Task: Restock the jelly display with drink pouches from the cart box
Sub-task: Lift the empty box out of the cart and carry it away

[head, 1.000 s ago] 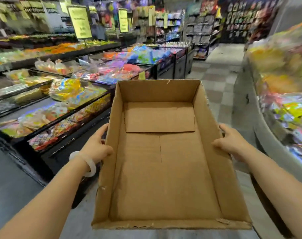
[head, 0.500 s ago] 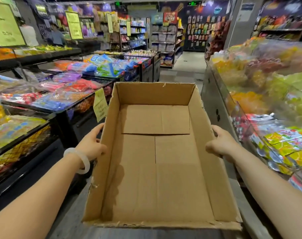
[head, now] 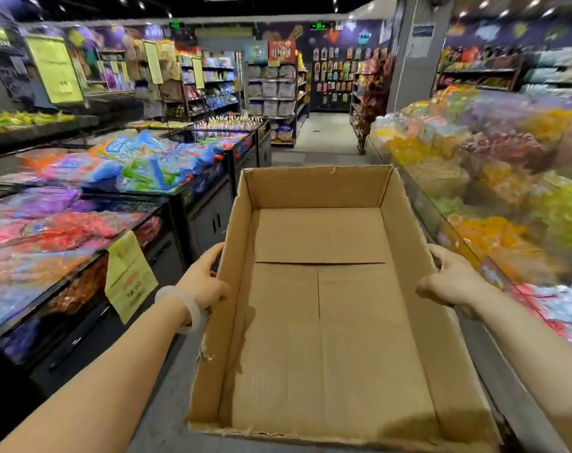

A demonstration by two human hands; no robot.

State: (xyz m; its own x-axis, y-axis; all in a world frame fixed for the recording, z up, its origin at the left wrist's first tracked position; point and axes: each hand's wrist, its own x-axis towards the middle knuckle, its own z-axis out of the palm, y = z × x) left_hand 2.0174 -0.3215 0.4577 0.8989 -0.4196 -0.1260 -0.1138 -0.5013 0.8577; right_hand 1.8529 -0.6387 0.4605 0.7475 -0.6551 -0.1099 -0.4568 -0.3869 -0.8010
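I carry an empty brown cardboard box (head: 320, 322) level in front of me, open side up. My left hand (head: 203, 280), with a white bangle at the wrist, grips the box's left wall. My right hand (head: 451, 282) grips the right wall, its fingers curled over the outside. No drink pouches lie inside the box. Colourful bagged jelly fills the display (head: 493, 178) along my right, and packaged sweets fill the bins (head: 65, 230) on my left.
A grey aisle floor (head: 323, 138) runs ahead between the two displays toward back shelves (head: 274, 89). A yellow price tag (head: 129, 277) hangs off the left bin near my left wrist. Yellow signs (head: 54, 70) stand above the left displays. A pillar (head: 415, 53) rises at the right.
I have turned right and walked forward along the aisle with the box. The left bins slid past. Both hands keep the same hold on the box walls.
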